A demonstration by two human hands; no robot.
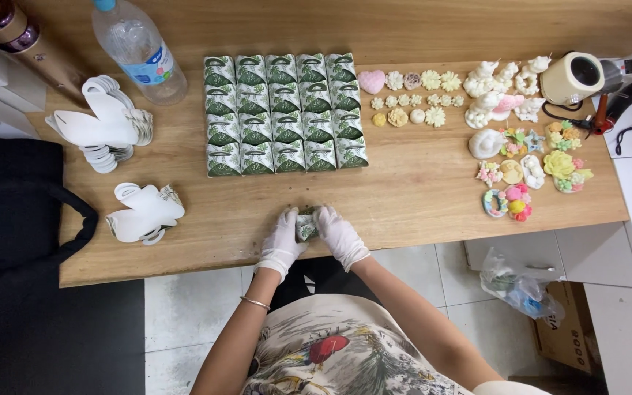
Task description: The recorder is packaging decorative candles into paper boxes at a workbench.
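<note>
Both my hands wear white gloves and meet at the near edge of a wooden table (418,190). My left hand (281,243) and my right hand (339,234) close together around one small green-and-white patterned box (306,224), which is mostly hidden between the fingers. Farther back stands a neat block of several matching folded boxes (285,113) in rows. At the left lie flat white unfolded box blanks: a fanned stack (104,124) and a smaller pile (144,212).
Small pastel moulded flower, heart and animal shapes (477,110) cover the table's right part. A cream round device (573,77) with black cords sits at the far right, a plastic water bottle (137,47) at the back left, a black bag (16,212) at the left.
</note>
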